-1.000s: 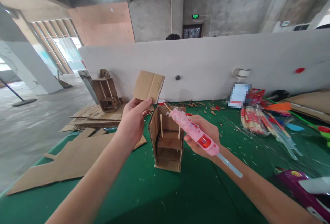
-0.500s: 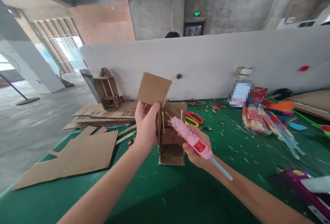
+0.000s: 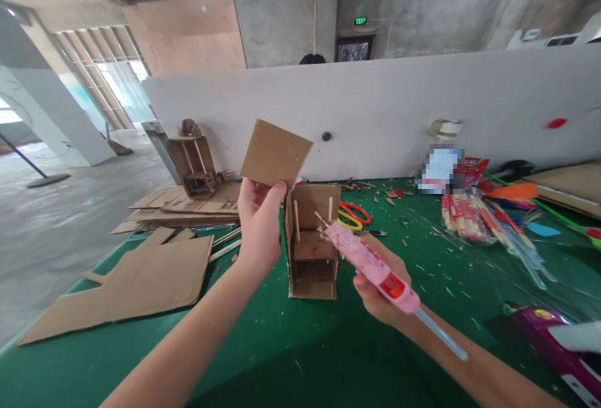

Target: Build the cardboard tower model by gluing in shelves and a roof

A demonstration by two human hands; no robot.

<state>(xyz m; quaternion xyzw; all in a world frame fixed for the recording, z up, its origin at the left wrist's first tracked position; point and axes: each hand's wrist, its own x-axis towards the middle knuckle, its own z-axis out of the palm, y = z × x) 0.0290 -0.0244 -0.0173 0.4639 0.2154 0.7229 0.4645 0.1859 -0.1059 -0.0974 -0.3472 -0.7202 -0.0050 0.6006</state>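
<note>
Reaching with both bare forearms (image 3: pixel 200 323) from the near edge of the table (image 3: pixel 282 345), slanting inward. Pinching between thumb and bent fingers with the left hand (image 3: pixel 260 223), raised toward the far edge. Gripping with the right hand (image 3: pixel 378 305), held lower.

Craft workshop amid bare grey concrete walls (image 3: pixel 422 1): flat brown cardboard sheets (image 3: pixel 141 286) on green-covered worktable (image 3: pixel 282 351), pink plastic glue gun (image 3: pixel 372 266) above; lit green exit sign (image 3: pixel 360 20) beyond.
</note>
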